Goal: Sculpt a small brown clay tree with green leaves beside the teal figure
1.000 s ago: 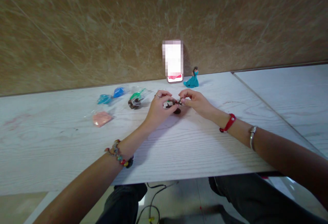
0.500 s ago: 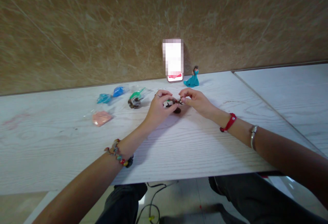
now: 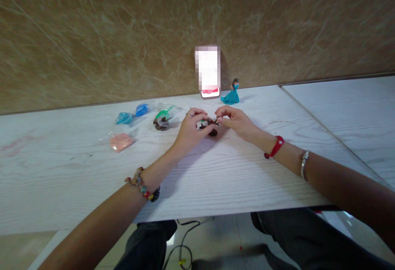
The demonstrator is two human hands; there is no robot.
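Observation:
Over the white table, my left hand (image 3: 190,132) and my right hand (image 3: 237,122) meet at the fingertips. Both pinch a small dark brown clay piece (image 3: 216,123) with thin, twig-like ends; the fingers hide much of it. Just beneath them a rounded brown clay lump (image 3: 212,132) rests on the tabletop. A bit of green shows behind my left fingers, too small to make out. Left of my left hand lies more brown clay (image 3: 161,124) in clear wrapping, against a bag with green clay (image 3: 163,113).
Bags of teal clay (image 3: 124,118), blue clay (image 3: 142,110) and peach clay (image 3: 121,142) lie at the left. A phone (image 3: 210,94) leans on the marbled wall (image 3: 123,35), beside a figurine in a teal dress (image 3: 232,96). The table's front edge (image 3: 222,215) is near my legs.

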